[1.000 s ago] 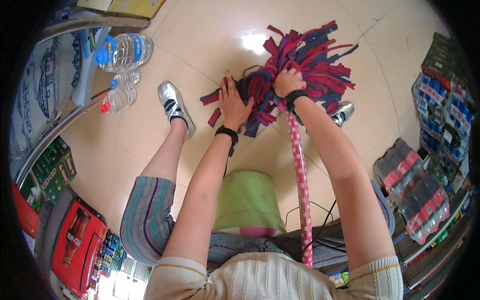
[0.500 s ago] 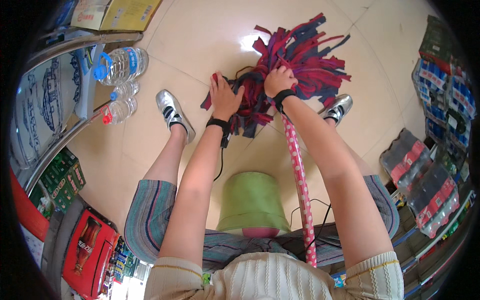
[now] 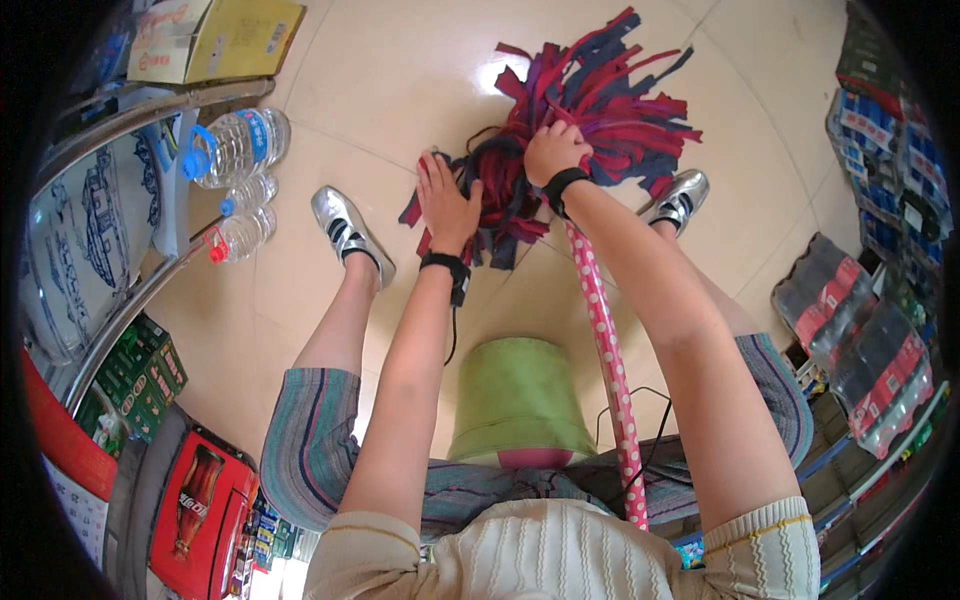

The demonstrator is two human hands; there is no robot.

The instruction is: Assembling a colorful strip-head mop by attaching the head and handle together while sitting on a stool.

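Note:
A mop with red and dark grey cloth strips (image 3: 625, 125) lies on the floor in front of me, and its pink handle with white dots (image 3: 603, 330) runs back toward my lap. My left hand (image 3: 450, 208) rests on the left clump of strips, fingers stretched and the thumb apart. My right hand (image 3: 556, 155) has its fingers curled into the strips close to where the handle meets the head. What lies under its fingertips is hidden. Both wrists wear black bands, with a thin cable hanging from the left one.
A green bucket-shaped thing (image 3: 522, 400) stands between my legs. Several water bottles (image 3: 245, 145) line the left side by a metal-edged rack, below a yellow carton (image 3: 215, 40). A red crate (image 3: 200, 520) sits at lower left. Plastic-wrapped drink packs (image 3: 885, 375) stand on the right.
The whole view has shifted slightly. Both hands stay on the mop strips with almost the same grip, and the mop lies nearly as before.

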